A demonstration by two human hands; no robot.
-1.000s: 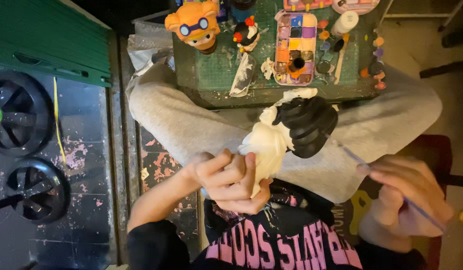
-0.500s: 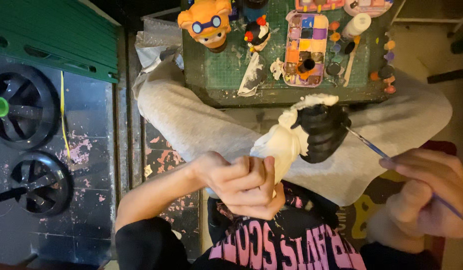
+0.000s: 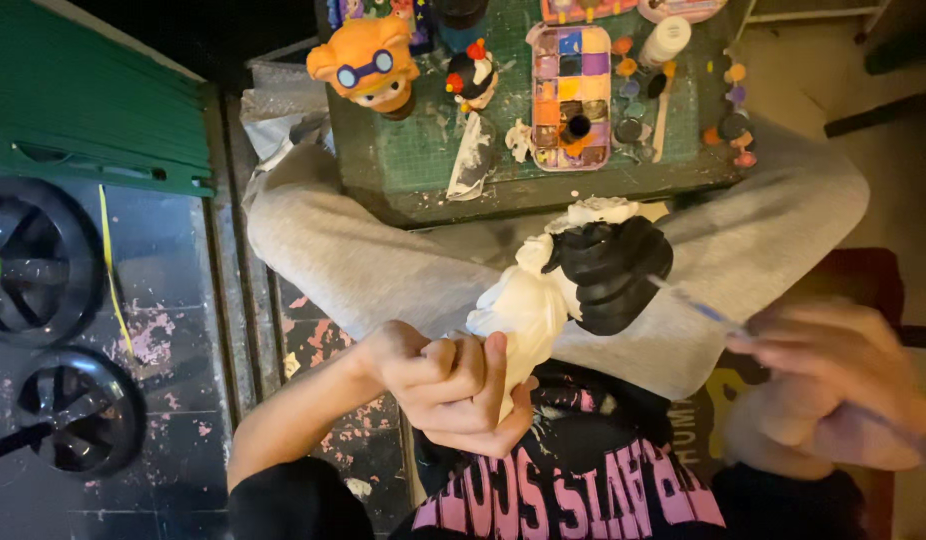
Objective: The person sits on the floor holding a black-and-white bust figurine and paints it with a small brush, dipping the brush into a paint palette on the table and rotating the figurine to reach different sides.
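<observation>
My left hand (image 3: 453, 390) grips the lower end of a white plaster figurine (image 3: 528, 305) held over my lap. The figurine's top part (image 3: 611, 272) is painted black. My right hand (image 3: 838, 385), blurred, pinches a thin blue-handled paintbrush (image 3: 698, 305) whose tip points at the black part, just beside it. I sit cross-legged in grey trousers (image 3: 383, 275) and a black shirt with pink lettering.
A green cutting mat (image 3: 423, 150) lies ahead with a paint palette (image 3: 573, 95), small paint pots (image 3: 728, 125), a white bottle (image 3: 671, 40), an orange figurine (image 3: 368, 65) and a small black-and-red figurine (image 3: 471, 75). A green crate (image 3: 93, 120) and black wheels (image 3: 33, 260) are on the left.
The view shifted a little. My right hand drew the brush slightly away and now blurs with motion. My left hand keeps its hold on the figurine.
</observation>
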